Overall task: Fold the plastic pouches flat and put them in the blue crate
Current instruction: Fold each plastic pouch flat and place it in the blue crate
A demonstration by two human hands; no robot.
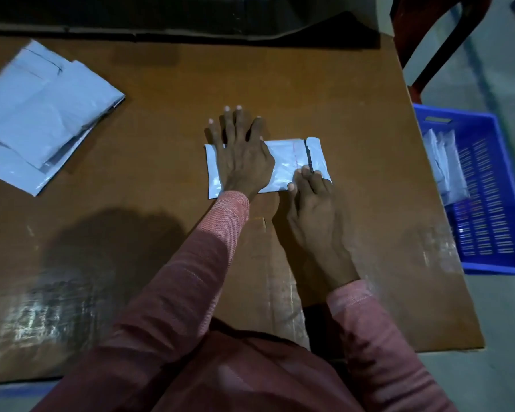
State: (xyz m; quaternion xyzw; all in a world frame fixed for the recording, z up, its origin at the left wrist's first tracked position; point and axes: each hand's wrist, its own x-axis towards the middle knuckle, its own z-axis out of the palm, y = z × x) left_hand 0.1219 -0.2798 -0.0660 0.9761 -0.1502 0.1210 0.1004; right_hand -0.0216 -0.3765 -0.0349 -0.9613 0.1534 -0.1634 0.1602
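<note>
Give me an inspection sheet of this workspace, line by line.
Surface: brown table, scuffed and shiny near the front.
Job's things: pouch at centre under both hands; stack of pouches at far left; blue crate beside the table's right edge, folded pouches inside.
Clutter: nothing seen.
Hands: left hand flat, pressing the pouch; right hand fingertips on its near right corner.
Cables: nothing seen.
Surroundings: red chair beyond the crate.

Glossy plastic pouch [283,166]; matt cardboard tabletop [161,203]; perforated plastic crate [485,203].
</note>
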